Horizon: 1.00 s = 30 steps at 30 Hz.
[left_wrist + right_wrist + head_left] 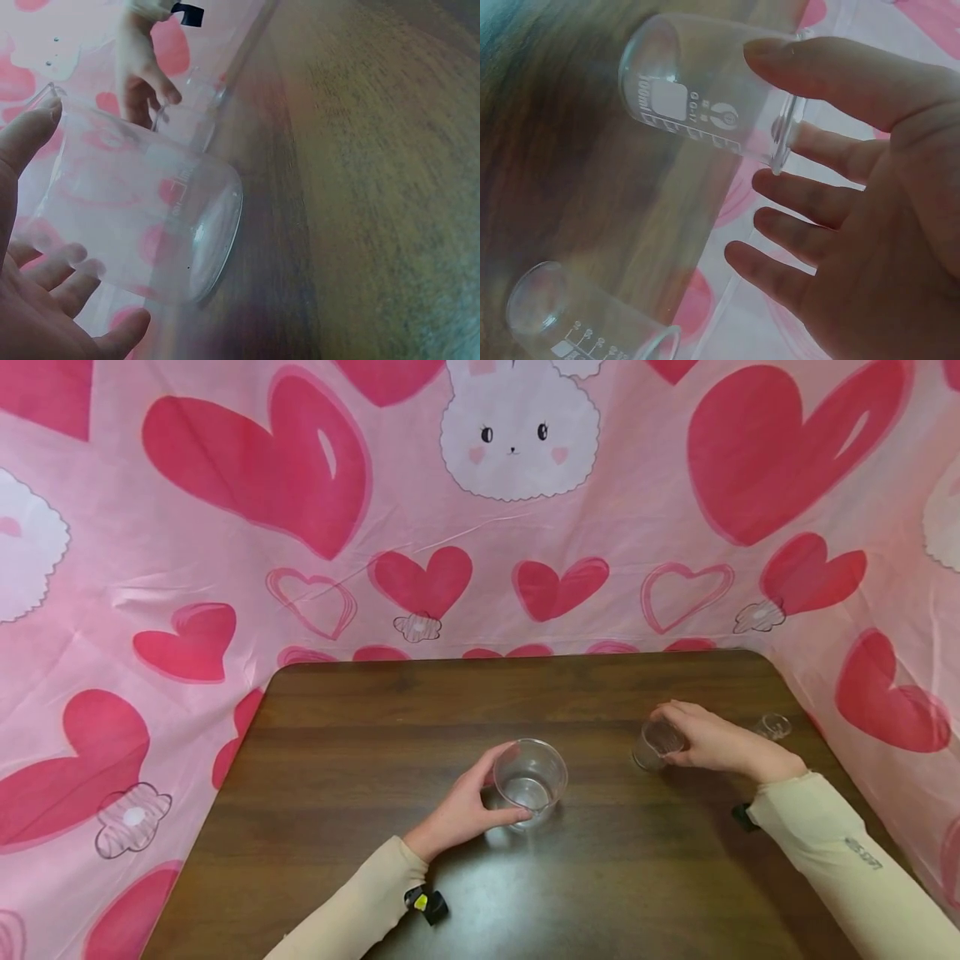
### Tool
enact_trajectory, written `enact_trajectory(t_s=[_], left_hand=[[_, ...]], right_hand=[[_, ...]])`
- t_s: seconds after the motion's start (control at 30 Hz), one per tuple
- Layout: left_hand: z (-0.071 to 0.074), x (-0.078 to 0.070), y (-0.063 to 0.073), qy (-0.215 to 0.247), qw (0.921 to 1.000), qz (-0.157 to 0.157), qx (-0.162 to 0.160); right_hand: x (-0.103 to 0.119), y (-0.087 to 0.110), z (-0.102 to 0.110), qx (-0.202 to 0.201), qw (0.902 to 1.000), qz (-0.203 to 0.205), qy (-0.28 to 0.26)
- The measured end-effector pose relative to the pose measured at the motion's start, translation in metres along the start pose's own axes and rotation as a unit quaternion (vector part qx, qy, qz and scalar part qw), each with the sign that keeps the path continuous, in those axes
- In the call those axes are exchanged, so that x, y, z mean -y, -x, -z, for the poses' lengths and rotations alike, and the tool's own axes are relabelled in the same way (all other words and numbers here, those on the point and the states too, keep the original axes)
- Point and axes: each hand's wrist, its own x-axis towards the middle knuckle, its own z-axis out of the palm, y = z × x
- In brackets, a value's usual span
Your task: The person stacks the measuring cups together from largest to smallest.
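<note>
A large clear glass beaker (531, 785) stands upright on the table near its middle. My left hand (468, 797) holds it from the left, with the thumb at the rim and the fingers around the far side. To the right, my right hand (708, 739) grips a smaller glass beaker (651, 750) near its rim between thumb and fingers. In the right wrist view this small beaker (682, 82) bears a white 100ml mark and scale lines; the lower fingers stay off the glass. Whether its base touches the table I cannot tell.
Another graduated glass beaker (592, 319) stands beyond the right hand, near the right edge of the brown wooden table (360, 727), partly behind the wrist in the head view. A pink cloth (630, 477) with hearts hangs around the table's back and sides.
</note>
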Motion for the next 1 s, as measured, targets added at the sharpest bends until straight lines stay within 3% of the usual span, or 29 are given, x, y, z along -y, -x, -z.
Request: enact_trajectory(t_s=[0.3,0.53,1.0], left_hand=[[0.0,-0.002,-0.001,0.003,1.0,0.005,0.001],[-0.001,0.001,-0.001,0.007,1.0,0.001,0.001],[0.0,-0.002,0.0,-0.001,1.0,0.0,0.001]], right_hand=[[0.013,-0.001,0.01,0.034,0.999,0.003,-0.03],[0.026,0.0,0.014,0.025,0.9995,0.019,-0.009],[0.065,-0.001,0.032,0.049,0.9988,-0.001,-0.003]])
